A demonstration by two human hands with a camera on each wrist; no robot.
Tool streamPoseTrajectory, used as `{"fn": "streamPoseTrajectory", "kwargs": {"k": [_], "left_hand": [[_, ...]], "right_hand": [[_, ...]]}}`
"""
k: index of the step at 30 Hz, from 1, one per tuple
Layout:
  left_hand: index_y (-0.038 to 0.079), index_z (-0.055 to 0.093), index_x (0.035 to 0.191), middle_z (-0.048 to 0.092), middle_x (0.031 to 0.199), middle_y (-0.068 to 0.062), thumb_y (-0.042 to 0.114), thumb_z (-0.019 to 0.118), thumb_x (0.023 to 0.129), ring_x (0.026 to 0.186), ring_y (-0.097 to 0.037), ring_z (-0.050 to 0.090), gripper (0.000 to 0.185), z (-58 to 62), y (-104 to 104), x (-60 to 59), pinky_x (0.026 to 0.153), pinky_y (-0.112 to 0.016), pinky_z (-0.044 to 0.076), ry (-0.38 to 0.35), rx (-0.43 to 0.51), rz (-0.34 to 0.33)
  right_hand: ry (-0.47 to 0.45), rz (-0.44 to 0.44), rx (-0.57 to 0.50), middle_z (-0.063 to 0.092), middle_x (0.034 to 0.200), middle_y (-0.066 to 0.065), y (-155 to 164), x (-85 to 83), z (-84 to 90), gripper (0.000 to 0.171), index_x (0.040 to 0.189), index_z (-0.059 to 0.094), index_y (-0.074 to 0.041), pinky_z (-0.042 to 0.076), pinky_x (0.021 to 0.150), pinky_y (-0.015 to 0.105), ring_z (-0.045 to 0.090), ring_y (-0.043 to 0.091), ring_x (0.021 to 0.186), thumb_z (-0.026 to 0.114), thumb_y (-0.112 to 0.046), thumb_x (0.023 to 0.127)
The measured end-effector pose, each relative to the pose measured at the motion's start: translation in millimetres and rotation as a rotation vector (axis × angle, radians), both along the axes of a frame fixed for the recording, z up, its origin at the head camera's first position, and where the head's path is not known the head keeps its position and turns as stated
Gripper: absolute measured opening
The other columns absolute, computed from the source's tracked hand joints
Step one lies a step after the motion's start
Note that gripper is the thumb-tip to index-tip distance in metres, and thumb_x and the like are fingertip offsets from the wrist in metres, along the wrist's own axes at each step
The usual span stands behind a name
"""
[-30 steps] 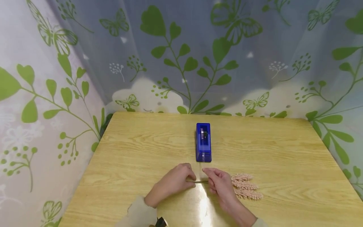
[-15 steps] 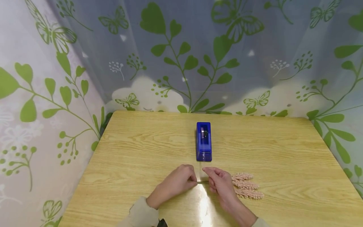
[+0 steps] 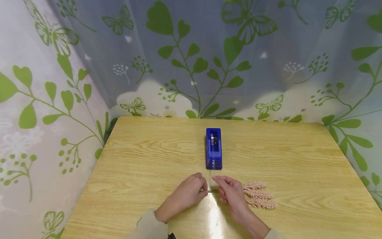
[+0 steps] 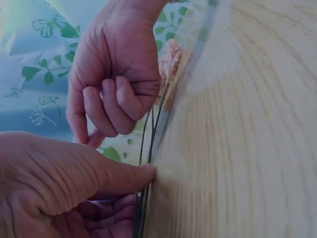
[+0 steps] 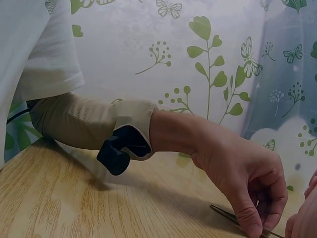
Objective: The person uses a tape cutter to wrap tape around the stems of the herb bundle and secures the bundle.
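here, the left fingers pinch thin stems.

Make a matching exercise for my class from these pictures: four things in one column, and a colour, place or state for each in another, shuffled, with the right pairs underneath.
Things
1. tape dispenser
2. flower heads
3. left hand
4. right hand

Descriptions
A. pinching thin, dark stems
B. pale pink
C. between the other hand and the flower heads
D. deep blue

Right pairs: 1-D, 2-B, 3-A, 4-C
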State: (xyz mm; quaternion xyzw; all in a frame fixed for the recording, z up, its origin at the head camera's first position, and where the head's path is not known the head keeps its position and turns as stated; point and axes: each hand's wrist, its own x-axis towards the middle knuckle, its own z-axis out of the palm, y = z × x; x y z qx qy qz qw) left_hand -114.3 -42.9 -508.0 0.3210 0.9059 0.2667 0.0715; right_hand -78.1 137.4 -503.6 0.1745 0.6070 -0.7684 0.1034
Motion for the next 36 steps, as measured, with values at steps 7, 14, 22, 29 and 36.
{"fn": "streamPoseTrajectory", "kwargs": {"k": [7,14,22,29,36], "left_hand": [[0.007,0.074,0.086,0.058,0.084,0.003,0.009,0.083,0.087,0.074,-0.005,0.052,0.01,1.3,1,3.0,0.067,-0.017,0.049,-0.006,-0.025,0.019],[0.009,0.071,0.075,0.056,0.077,0.006,0.0,0.078,0.086,0.069,-0.004,0.05,0.016,2.2,4,5.9,0.063,-0.015,0.047,0.045,-0.01,0.045],[0.009,0.068,0.076,0.054,0.079,0.003,0.002,0.075,0.088,0.071,-0.009,0.048,0.016,3.5,7,11.2,0.064,-0.019,0.045,0.095,-0.109,0.036],[0.008,0.063,0.079,0.052,0.08,0.002,0.003,0.075,0.091,0.072,-0.011,0.046,0.017,6.8,7,12.4,0.065,-0.021,0.045,0.107,-0.17,0.015],[0.008,0.059,0.088,0.054,0.079,0.002,0.0,0.067,0.098,0.071,-0.009,0.05,0.014,2.3,5,6.7,0.062,-0.019,0.048,0.031,-0.111,0.044]], "right_hand": [[0.003,-0.004,-0.005,0.04,0.056,-0.007,-1,0.0,-0.9,0.03,0.109,0.071,0.005,0.026,0.048,0.02,0.031,0.005,0.051,0.075,-0.022,0.096],[0.005,-0.001,-0.005,0.04,0.056,-0.008,-1,-0.8,0.0,0.03,0.108,0.071,0.004,0.026,0.048,0.02,0.031,0.004,0.051,0.076,-0.022,0.096],[0.004,-0.006,-0.012,0.041,0.057,-0.007,-1,-0.1,-1.3,0.029,0.108,0.071,0.005,0.027,0.048,0.02,0.032,0.005,0.051,0.075,-0.021,0.096],[0.008,-0.01,-0.02,0.04,0.056,-0.007,-1,-0.7,-2.4,0.026,0.106,0.072,0.004,0.026,0.048,0.02,0.032,0.005,0.05,0.075,-0.02,0.096],[-0.002,-0.01,0.002,0.04,0.055,-0.008,-2,-1.2,-1.7,0.027,0.105,0.073,0.002,0.029,0.047,0.02,0.032,0.005,0.05,0.077,-0.023,0.094]]}}
